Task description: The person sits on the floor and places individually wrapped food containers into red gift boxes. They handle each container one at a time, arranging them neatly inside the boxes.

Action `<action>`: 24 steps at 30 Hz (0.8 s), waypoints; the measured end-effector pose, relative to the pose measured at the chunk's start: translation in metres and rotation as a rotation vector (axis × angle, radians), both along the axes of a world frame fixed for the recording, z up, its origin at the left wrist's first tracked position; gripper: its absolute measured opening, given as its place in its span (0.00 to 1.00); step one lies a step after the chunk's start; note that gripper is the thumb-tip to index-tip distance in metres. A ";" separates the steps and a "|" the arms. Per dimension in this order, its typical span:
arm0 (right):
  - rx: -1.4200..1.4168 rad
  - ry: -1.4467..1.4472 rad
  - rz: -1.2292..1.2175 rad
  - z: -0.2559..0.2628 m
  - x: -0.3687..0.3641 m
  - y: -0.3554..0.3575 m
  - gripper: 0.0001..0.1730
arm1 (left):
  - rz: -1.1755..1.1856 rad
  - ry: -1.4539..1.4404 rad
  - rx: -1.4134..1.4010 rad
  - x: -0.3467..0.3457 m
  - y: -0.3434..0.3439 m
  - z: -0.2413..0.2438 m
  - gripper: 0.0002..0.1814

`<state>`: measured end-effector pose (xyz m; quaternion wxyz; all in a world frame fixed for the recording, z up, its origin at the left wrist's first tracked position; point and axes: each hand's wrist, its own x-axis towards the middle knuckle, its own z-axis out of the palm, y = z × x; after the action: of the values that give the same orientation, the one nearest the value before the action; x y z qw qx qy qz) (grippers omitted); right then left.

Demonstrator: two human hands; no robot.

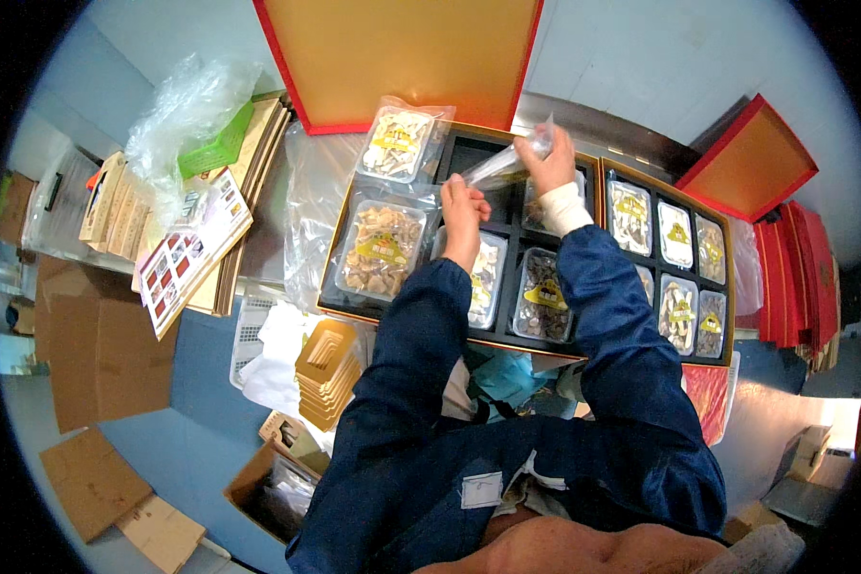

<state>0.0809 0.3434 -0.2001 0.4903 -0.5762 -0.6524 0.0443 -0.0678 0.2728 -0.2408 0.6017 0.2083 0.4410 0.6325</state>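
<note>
Between my two hands a clear plastic pack is held tilted, almost edge-on, so its contents are hard to see. My right hand grips its upper right end, and my left hand pinches the lower left end. Both are above a gift box with black compartments. Packs of dried food, apparently mushrooms, fill several slots: a dark pack and a pale pack at the near side. A yellowish pack and a cream-coloured pack lie on the left, their clear film spreading past the trays.
A second filled box adjoins on the right, with red bags beyond. The orange-lined lid stands behind. Leftward are a green box, printed cards and flattened cardboard. Gold trays are stacked below the table edge.
</note>
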 end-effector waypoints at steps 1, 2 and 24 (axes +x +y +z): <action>-0.051 -0.047 0.035 0.001 -0.007 -0.010 0.30 | 0.025 0.063 -0.021 -0.007 0.006 -0.011 0.18; -0.104 -0.097 0.067 0.002 -0.010 -0.019 0.30 | -0.021 0.129 -0.079 -0.013 0.009 -0.018 0.19; -0.906 -0.705 0.005 -0.014 -0.085 0.047 0.41 | -0.171 1.298 0.030 -0.036 0.017 -0.024 0.17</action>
<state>-0.0040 0.3908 -0.2144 -0.0528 -0.7072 -0.6937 0.1259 -0.1038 0.2894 -0.2644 0.2587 0.5904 0.6876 0.3342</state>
